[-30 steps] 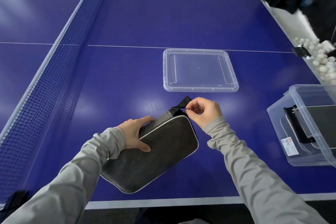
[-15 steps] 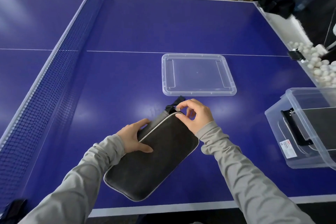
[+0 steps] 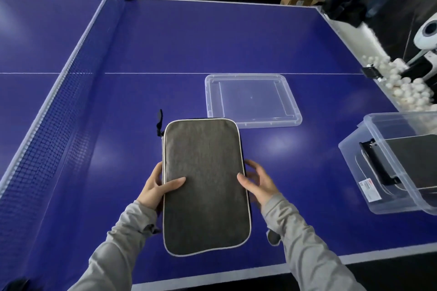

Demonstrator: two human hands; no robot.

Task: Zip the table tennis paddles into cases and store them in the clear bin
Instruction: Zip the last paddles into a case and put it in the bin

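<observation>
Holding one grey paddle case (image 3: 205, 184) flat above the near half of a blue table tennis table (image 3: 165, 54), a person grips it by both long sides. The left hand (image 3: 155, 188) curls around the left edge, thumb lying across the grey top and fingers tucked beneath. The right hand (image 3: 257, 184) takes the opposite edge with its thumb on the piped rim and its fingers spread loosely behind and under the case. A black zipper pull (image 3: 160, 123) stands up at the case's far left corner. One clear lid (image 3: 253, 100) lies flat on the table just beyond the case, apart from it. One clear bin (image 3: 378, 163) sits at the right edge of the table, well apart from the hands, with a second dark case (image 3: 416, 160) already lying inside. Past the bin, a heap of white balls (image 3: 402, 85), too many to count, fills a trough beside the table. The net (image 3: 59, 92) runs along the left.
</observation>
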